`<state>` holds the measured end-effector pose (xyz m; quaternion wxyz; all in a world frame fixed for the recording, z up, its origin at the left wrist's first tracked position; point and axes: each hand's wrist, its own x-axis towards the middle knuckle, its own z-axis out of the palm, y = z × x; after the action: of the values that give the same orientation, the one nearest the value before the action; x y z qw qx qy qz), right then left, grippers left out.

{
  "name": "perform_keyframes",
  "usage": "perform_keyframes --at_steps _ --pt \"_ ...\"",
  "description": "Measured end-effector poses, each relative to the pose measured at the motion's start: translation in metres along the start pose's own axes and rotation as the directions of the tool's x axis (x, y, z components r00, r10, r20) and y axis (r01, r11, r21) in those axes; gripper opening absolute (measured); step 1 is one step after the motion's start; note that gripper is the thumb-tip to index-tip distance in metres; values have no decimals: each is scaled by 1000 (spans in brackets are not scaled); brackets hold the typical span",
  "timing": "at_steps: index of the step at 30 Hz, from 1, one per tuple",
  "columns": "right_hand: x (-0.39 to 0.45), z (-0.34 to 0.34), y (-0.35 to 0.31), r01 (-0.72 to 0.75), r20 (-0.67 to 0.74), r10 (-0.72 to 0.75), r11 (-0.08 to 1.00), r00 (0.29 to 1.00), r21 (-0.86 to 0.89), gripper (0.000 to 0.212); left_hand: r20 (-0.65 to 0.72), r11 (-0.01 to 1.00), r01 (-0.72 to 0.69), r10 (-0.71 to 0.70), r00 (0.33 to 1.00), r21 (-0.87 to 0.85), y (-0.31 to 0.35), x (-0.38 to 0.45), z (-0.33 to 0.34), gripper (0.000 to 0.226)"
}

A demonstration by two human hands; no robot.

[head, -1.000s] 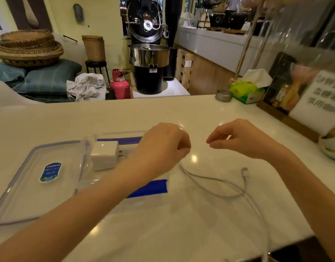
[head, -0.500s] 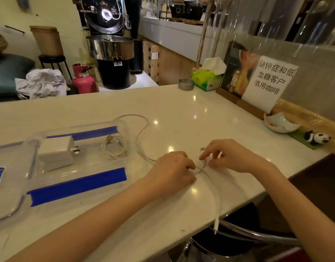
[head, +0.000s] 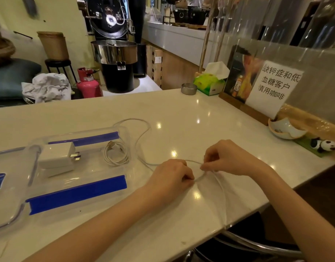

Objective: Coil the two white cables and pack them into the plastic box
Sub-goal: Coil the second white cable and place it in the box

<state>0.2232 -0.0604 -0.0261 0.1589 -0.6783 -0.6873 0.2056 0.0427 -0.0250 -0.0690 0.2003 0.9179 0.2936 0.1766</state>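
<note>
Café or coffee shop: black drum coffee roaster [head: 113,46] with steel cooling tray far left, white service counter [head: 181,118], tissue box [head: 210,83], ashtray [head: 189,89], and printed customer notice [head: 270,89] about coffee at right.

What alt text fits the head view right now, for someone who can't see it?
Both hands, left hand and right hand, pinch a loose white cable on a white counter, forming a loop. To the left, a clear plastic box holds a coiled white cable and a white charger.
</note>
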Motion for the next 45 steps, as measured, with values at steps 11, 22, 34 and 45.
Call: perform_keyframes --at_steps 11,22,34,45 --pt "34 -31 -58 279 -376 -235 958 896 66 6 -568 996 -67 23 823 -57 7 4 -81 19" --pt "58 -33 -114 383 -194 -333 735 923 560 18 -662 999 -51 32 749 -9 -25 -5 -121 24" --pt "93 26 -125 355 -72 -404 689 912 632 25 -548 698 -150 -390 740 -700 -45 -24 -134 16" --pt "101 -9 -122 436 -253 -367 608 895 664 32 204 -306 144 -176 963 -941 -70 -57 -150 51"
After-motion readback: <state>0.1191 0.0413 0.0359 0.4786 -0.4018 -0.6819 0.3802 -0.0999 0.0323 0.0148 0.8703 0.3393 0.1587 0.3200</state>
